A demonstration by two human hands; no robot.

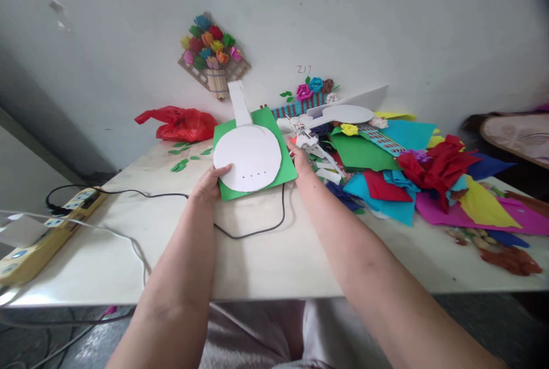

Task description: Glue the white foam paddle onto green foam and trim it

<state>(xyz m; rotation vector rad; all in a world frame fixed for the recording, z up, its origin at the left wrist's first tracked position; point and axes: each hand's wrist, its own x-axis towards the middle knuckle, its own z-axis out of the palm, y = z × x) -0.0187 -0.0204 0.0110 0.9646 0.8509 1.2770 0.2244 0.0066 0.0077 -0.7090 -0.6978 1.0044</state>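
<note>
My left hand [208,184] is closed on the lower left edge of a green card [288,167], its thumb over a white round cutout [247,154]. The cutout has a row of small dark marks near its bottom. A long white strip [240,103] sticks up from its top, past the card. My right hand [301,164] is at the card's right edge, fingers curled and partly hidden; what they hold cannot be made out. Just beyond its thumb is a white device with an orange part [307,140], possibly a glue gun, among white scraps.
Coloured paper [364,154] and crumpled red paper [446,166] are heaped at right. A red plastic bag [186,124] and green paper leaves [180,165] lie at back left. A yellow power strip [51,237] is at left; a black cable [253,235] loops across the table. Paper flowers [210,43] hang on the wall.
</note>
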